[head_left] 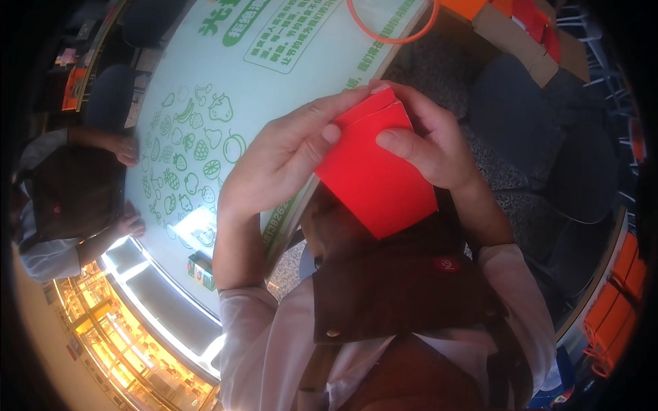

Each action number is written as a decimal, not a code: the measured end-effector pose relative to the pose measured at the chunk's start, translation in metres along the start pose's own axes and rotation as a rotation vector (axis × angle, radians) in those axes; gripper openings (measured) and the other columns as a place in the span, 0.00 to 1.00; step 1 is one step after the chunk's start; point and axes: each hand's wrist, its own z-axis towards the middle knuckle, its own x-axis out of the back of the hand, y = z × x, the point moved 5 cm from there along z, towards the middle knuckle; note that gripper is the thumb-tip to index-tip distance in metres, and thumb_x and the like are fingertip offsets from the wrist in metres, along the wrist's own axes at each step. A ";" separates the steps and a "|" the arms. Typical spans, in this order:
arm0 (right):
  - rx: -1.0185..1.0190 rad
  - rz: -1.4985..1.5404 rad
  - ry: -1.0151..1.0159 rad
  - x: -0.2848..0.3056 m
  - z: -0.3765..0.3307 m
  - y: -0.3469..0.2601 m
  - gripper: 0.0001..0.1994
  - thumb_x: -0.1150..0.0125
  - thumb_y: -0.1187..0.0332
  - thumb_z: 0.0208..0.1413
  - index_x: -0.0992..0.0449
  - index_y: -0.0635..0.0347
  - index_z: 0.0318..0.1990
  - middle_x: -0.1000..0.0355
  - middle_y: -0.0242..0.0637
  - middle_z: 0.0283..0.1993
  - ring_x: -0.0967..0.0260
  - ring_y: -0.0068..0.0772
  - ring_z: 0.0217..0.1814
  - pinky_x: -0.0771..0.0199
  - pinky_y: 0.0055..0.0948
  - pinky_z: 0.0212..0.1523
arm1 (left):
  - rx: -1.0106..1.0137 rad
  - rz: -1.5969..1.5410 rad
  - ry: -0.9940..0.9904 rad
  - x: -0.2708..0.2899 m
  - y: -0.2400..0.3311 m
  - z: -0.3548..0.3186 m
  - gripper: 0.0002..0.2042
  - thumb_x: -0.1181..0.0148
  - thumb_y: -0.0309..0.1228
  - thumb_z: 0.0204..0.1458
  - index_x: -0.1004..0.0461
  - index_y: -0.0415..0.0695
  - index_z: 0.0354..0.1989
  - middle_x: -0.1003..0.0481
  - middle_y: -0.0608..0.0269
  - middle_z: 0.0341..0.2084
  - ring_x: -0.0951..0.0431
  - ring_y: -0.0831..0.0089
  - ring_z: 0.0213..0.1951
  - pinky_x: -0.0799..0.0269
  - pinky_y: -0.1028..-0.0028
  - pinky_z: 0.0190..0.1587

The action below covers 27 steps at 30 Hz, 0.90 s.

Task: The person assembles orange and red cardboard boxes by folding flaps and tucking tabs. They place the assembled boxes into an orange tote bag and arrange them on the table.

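One red envelope is held up in front of the chest, near the middle of the view, above the table edge and clear of the tabletop. Its long axis runs diagonally, from the far end at upper left of centre down to the near right; the far end carries a folded flap, and the near corner points down to the right. The left hand grips the envelope's left edge, thumb pressed on the red face and fingers closed behind the flap end. The right hand clamps the right edge, thumb flat on the front and fingers curled over the far end. Both hands touch the envelope and nearly meet at the flap. The white table, printed with green fruit outlines, curves away to the left and far side; its surface beside the hands is bare, leaving open room to the left. One orange ring lies on the table at the far edge, well apart from the hands. One small green carton stands near the table's near-left rim. To the right, grey chairs stand close to the person's right forearm, and one cardboard box with red contents sits beyond them. At far left, a second person's two hands rest on the table rim, well apart. Orange boxes line the right margin; their count cannot be told.
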 end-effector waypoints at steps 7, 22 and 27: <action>0.007 -0.001 0.017 0.002 -0.004 0.003 0.28 0.34 0.67 0.58 0.35 0.67 0.64 0.27 0.42 0.56 0.29 0.29 0.58 0.29 0.29 0.59 | -0.031 0.040 -0.074 -0.008 -0.004 0.002 0.30 0.51 0.51 0.64 0.33 0.40 0.65 0.28 0.50 0.58 0.27 0.60 0.59 0.33 0.68 0.60; 0.036 0.054 0.019 0.004 -0.006 -0.001 0.28 0.34 0.68 0.58 0.35 0.66 0.64 0.27 0.43 0.56 0.29 0.31 0.59 0.30 0.31 0.60 | 0.015 -0.242 -0.024 -0.006 -0.008 0.001 0.29 0.53 0.49 0.66 0.34 0.37 0.63 0.26 0.50 0.54 0.26 0.63 0.55 0.33 0.71 0.59; 0.042 0.038 -0.003 0.005 -0.007 0.000 0.29 0.34 0.67 0.58 0.35 0.66 0.65 0.27 0.43 0.57 0.29 0.31 0.59 0.30 0.31 0.60 | 0.025 -0.262 -0.022 -0.006 -0.006 0.001 0.25 0.55 0.46 0.67 0.31 0.36 0.61 0.24 0.53 0.51 0.25 0.67 0.52 0.32 0.72 0.57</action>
